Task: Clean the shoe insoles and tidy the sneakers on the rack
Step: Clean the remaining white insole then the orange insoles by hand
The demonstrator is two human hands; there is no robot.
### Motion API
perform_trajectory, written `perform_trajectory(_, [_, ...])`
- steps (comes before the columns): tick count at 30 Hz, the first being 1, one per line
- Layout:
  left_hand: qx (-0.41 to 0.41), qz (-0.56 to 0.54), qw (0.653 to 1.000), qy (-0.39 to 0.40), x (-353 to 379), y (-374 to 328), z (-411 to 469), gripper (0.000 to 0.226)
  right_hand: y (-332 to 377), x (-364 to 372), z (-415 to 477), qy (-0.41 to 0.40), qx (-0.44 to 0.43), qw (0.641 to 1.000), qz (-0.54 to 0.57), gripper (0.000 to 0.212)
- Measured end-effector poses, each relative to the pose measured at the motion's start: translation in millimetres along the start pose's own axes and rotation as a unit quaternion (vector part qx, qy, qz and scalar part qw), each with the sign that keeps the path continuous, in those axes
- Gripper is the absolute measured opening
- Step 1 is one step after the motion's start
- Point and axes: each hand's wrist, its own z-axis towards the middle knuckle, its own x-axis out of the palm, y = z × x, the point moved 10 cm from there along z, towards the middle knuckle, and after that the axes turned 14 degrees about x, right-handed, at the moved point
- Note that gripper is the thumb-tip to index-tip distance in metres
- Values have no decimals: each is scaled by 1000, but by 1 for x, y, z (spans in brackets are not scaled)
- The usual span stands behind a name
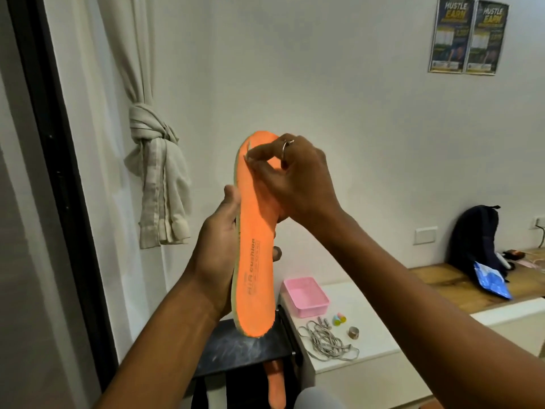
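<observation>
Knotted curtain (153, 160) hangs left; white bench (368, 314) sits lower right, with the black rack (236, 352) top just beside it. Orange insole (253, 261) is up in mid-air above the rack, heel down and print facing the camera: left grip (218, 240) is wrapped round its middle, right grip (298, 178) pinches at the toe end with thumb and forefinger. Pink tray (306, 309) and loose lace (327, 342) lie on the bench, and a second insole (275, 385) pokes out under the rack top.
</observation>
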Motion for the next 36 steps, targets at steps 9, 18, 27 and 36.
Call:
perform_trajectory(9, [4, -6, 1000, -6, -5, -5, 1, 64, 21, 3, -40, 87, -34, 993, 72, 10])
perform_trajectory(18, [2, 15, 1000, 0, 0, -1, -2, 61, 1, 4, -9, 37, 33, 997, 53, 12])
perform_trajectory(27, [78, -92, 990, -67, -14, -26, -3, 86, 24, 22, -60, 180, 25, 973, 143, 10])
perform_trajectory(36, [41, -2, 998, -40, -17, -15, 4, 60, 10, 26, -8, 74, 2, 997, 11, 12])
